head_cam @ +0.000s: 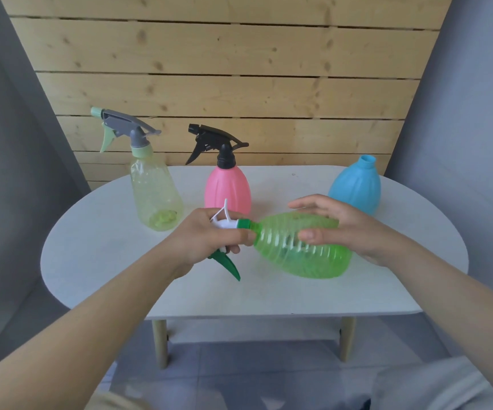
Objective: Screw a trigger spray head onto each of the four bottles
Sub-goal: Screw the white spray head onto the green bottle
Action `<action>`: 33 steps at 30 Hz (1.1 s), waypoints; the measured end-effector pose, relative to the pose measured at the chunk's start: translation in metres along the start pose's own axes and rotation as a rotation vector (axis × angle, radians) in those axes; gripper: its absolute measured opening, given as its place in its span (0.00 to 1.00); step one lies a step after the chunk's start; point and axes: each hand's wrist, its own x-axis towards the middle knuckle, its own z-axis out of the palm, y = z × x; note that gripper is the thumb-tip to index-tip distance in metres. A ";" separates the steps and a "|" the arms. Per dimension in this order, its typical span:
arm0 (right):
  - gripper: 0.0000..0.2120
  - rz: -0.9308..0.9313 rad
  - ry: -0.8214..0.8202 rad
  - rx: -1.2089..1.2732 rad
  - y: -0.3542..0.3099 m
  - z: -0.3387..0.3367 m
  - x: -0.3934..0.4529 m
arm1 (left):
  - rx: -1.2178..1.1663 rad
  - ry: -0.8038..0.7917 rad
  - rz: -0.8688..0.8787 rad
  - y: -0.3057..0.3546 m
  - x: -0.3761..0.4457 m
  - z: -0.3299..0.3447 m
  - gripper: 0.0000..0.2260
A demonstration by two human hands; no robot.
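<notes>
While the left hand [209,238] fingers pinch the spray head [224,224], right hand [343,229] fingers spread on the green bottle [301,247]; twist next.

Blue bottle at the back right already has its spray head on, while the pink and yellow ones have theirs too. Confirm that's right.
Not right. In the head view the blue bottle has a bare, open neck with no spray head. The pink bottle and the yellow bottle do have theirs on.

a white oval tabletop [97,261] on pale wooden legs [160,341] stands before a plank wall [224,69], over grey floor tiles [239,380].
</notes>
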 end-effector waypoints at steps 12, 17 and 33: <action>0.35 0.165 0.048 0.249 0.012 -0.004 0.005 | -0.086 0.040 0.032 -0.010 -0.002 -0.020 0.16; 0.38 0.217 -0.023 0.270 0.017 -0.004 0.008 | -0.039 0.117 -0.037 -0.013 -0.002 -0.015 0.15; 0.36 0.030 -0.007 0.201 0.015 -0.008 0.003 | -0.082 0.047 -0.059 -0.010 -0.004 -0.019 0.13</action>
